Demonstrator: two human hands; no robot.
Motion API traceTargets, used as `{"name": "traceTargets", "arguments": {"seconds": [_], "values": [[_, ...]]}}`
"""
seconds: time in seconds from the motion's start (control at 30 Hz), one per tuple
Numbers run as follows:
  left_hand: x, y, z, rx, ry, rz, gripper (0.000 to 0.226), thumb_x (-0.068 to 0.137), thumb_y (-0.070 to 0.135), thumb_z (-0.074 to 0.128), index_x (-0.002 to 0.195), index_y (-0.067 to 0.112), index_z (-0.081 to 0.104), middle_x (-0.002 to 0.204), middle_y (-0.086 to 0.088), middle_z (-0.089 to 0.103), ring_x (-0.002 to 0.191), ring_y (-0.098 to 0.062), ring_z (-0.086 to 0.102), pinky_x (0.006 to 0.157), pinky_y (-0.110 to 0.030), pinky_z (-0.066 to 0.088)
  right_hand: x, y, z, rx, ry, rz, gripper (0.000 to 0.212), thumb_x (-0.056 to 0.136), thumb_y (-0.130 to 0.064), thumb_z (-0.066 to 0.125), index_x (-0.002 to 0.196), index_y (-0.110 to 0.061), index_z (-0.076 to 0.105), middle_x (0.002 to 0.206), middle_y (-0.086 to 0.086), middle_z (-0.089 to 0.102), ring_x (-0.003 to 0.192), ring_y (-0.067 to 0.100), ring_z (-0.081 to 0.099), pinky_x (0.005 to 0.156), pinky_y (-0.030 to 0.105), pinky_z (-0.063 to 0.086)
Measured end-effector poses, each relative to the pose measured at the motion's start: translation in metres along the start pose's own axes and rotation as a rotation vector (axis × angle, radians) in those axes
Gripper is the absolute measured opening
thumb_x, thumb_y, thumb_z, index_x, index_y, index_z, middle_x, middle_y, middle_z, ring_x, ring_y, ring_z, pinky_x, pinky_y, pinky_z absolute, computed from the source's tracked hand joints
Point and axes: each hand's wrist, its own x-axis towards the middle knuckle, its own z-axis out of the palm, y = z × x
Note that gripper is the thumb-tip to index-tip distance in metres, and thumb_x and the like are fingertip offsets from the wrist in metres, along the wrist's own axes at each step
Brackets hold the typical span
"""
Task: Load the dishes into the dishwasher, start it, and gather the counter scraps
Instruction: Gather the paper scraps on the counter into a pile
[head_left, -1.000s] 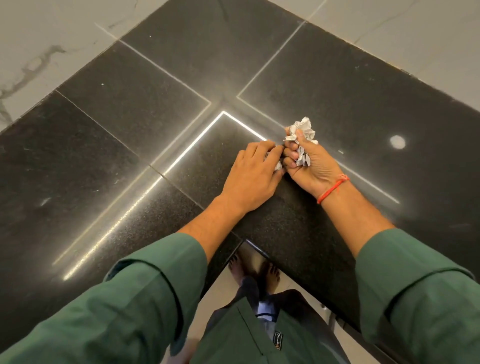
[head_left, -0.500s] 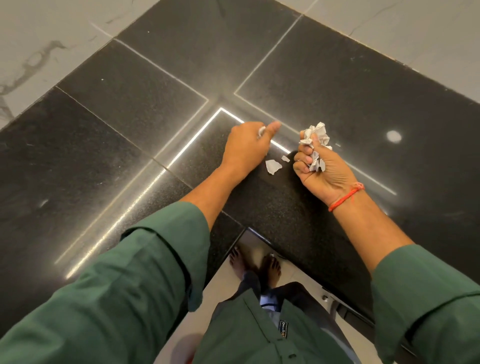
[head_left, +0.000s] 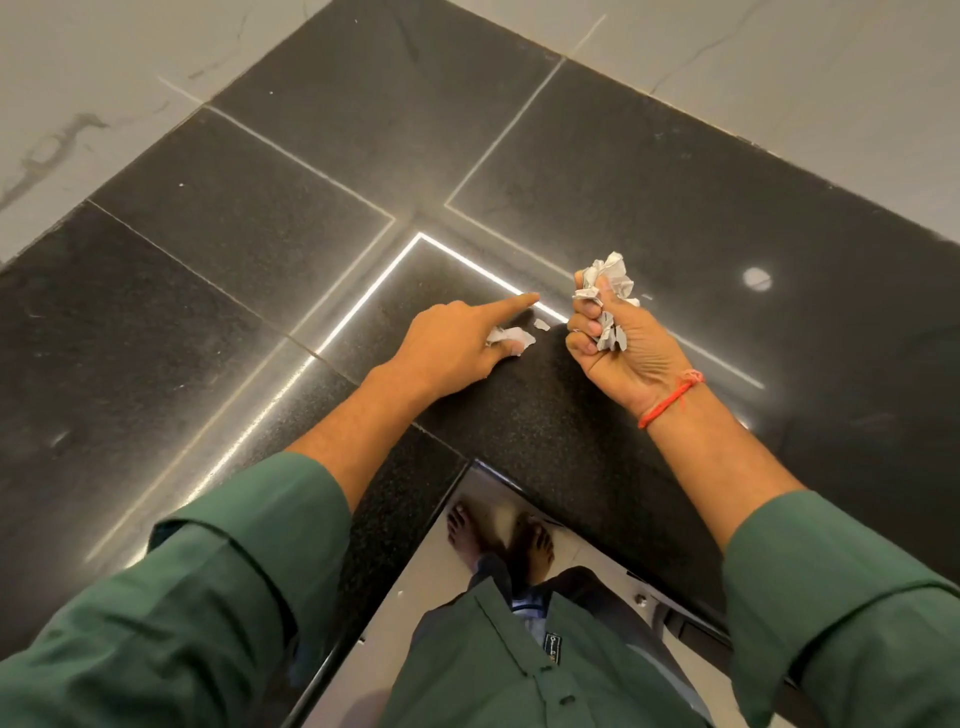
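The left hand (head_left: 457, 343) stretches its forefinger straight out over the black counter (head_left: 260, 249), while its thumb and curled fingers pinch a small white paper scrap (head_left: 511, 338). Just beyond that scrap, a tinier white bit (head_left: 542, 324) lies loose on the stone. Close beside it, the right hand (head_left: 618, 348), palm up, clenches a crumpled wad of paper (head_left: 605, 283) that sticks out above the fingers. A red thread (head_left: 670, 397) circles the right wrist; green sleeves (head_left: 234, 582) cover both forearms.

On the counter (head_left: 571, 441), the left hand (head_left: 447, 348) lies left of the right hand (head_left: 618, 348). A paper scrap (head_left: 511, 338) sits under the left fingers, a smaller scrap (head_left: 542, 324) just beyond, between the hands
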Motion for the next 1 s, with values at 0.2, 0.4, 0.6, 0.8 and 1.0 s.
{"name": "traceTargets", "arguments": {"seconds": [0.2, 0.4, 0.6, 0.8, 1.0], "values": [[0.014, 0.003, -0.002, 0.142, 0.008, 0.131, 0.039, 0.101, 0.052, 0.046, 0.139, 0.052, 0.044, 0.089, -0.001, 0.071, 0.084, -0.027, 0.067, 0.062, -0.033, 0.042, -0.006, -0.001, -0.007, -0.004, 0.040, 0.004, 0.017, 0.104, -0.025, 0.047, 0.104, -0.013, 0.060, 0.069, -0.005, 0.043, 0.055, 0.003, 0.036, 0.050, 0.016, 0.029], [0.010, 0.011, 0.012, 0.058, 0.160, 0.130, 0.018, 0.099, 0.044, 0.052, 0.108, 0.032, 0.061, 0.071, 0.003, 0.063, 0.070, -0.027, 0.064, 0.059, -0.035, 0.046, -0.016, -0.002, -0.014, -0.004, 0.074, 0.011, 0.017, 0.103, -0.024, 0.049, 0.107, -0.011, 0.059, 0.069, -0.004, 0.043, 0.055, 0.003, 0.036, 0.049, 0.016, 0.029], [0.006, 0.025, 0.012, 0.010, 0.101, -0.084, 0.011, 0.096, 0.029, 0.056, 0.104, 0.027, 0.062, 0.085, 0.004, 0.072, 0.079, -0.022, 0.066, 0.071, -0.036, 0.050, -0.029, -0.002, -0.018, -0.018, 0.056, 0.023, 0.015, 0.102, -0.024, 0.051, 0.106, -0.012, 0.059, 0.070, -0.004, 0.044, 0.056, 0.003, 0.034, 0.049, 0.016, 0.028], [-0.024, 0.044, 0.005, -0.758, 0.257, -0.458, 0.019, 0.098, 0.020, 0.058, 0.083, 0.012, 0.067, 0.072, -0.001, 0.066, 0.056, 0.003, 0.058, 0.061, -0.019, 0.046, -0.048, 0.001, -0.017, -0.022, -0.004, 0.048, 0.015, 0.103, -0.023, 0.050, 0.107, -0.011, 0.058, 0.070, -0.003, 0.044, 0.057, 0.003, 0.035, 0.049, 0.016, 0.029], [-0.075, 0.076, 0.008, -1.120, 0.383, -0.681, 0.020, 0.100, 0.025, 0.061, 0.083, 0.016, 0.067, 0.064, 0.000, 0.053, 0.051, -0.009, 0.047, 0.046, -0.018, 0.036, -0.075, 0.006, -0.013, -0.040, -0.043, 0.075, 0.013, 0.103, -0.023, 0.051, 0.105, -0.011, 0.057, 0.069, -0.003, 0.045, 0.056, 0.004, 0.036, 0.049, 0.016, 0.029]]}}
